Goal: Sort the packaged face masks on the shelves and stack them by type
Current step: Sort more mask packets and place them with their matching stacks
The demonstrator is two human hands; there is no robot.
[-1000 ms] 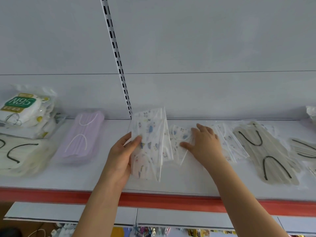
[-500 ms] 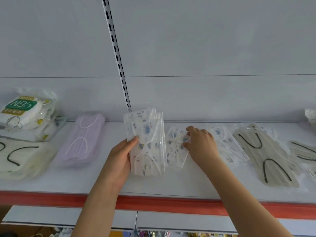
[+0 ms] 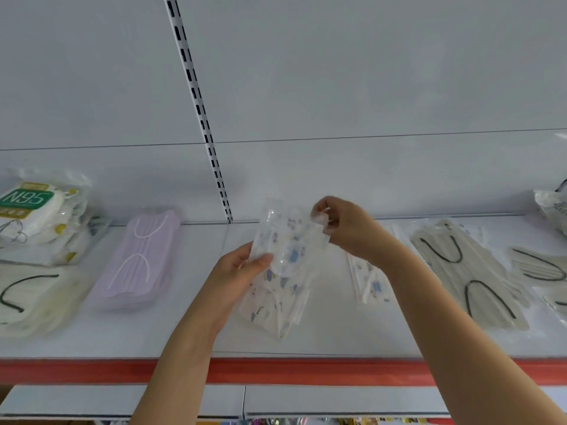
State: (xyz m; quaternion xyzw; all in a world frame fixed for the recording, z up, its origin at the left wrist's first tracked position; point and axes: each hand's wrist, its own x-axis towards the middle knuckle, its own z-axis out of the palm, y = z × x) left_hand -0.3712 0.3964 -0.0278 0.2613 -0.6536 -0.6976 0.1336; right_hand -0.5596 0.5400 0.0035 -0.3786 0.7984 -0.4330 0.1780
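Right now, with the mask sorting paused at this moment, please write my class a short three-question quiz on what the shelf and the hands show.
1. True or false: the left hand holds a bunch of cartoon-print masks.
2. Which pack lies directly left of that bunch? A) purple masks B) N95 pack C) beige masks with black loops
3. Fill in: the right hand pinches the top pack's ____ corner.

Key: 1 true; 2 A; 3 upper right.

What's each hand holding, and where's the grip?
Left hand grips the printed mask packs at their left edge; right hand pinches one pack's top right corner.
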